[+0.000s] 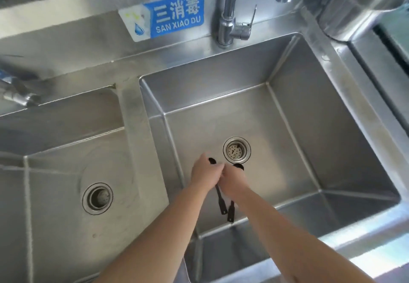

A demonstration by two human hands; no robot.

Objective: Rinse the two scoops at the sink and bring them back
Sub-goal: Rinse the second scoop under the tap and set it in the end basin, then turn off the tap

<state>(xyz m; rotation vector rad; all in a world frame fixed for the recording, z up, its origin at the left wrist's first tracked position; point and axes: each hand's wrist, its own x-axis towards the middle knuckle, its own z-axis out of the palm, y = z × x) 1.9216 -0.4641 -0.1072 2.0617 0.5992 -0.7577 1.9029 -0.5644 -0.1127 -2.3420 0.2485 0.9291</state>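
Note:
Both my hands are low inside the right steel sink basin (287, 96), just in front of its drain (236, 150). My left hand (204, 173) is closed around one black scoop (221, 202), whose small bowl shows at my fingertips and whose thin handle trails back toward me. My right hand (233, 182) grips a second black scoop (230, 213), its bowl poking out near the drain and its handle hanging below my wrist. The two hands touch. No water stream is visible from the faucet (228, 15) above.
A second basin (66, 172) with its own drain (97, 198) lies to the left, split off by a steel divider. A blue label (163, 17) is stuck on the backsplash. A large steel container (358, 1) stands at the back right. Another tap (17, 92) juts in at far left.

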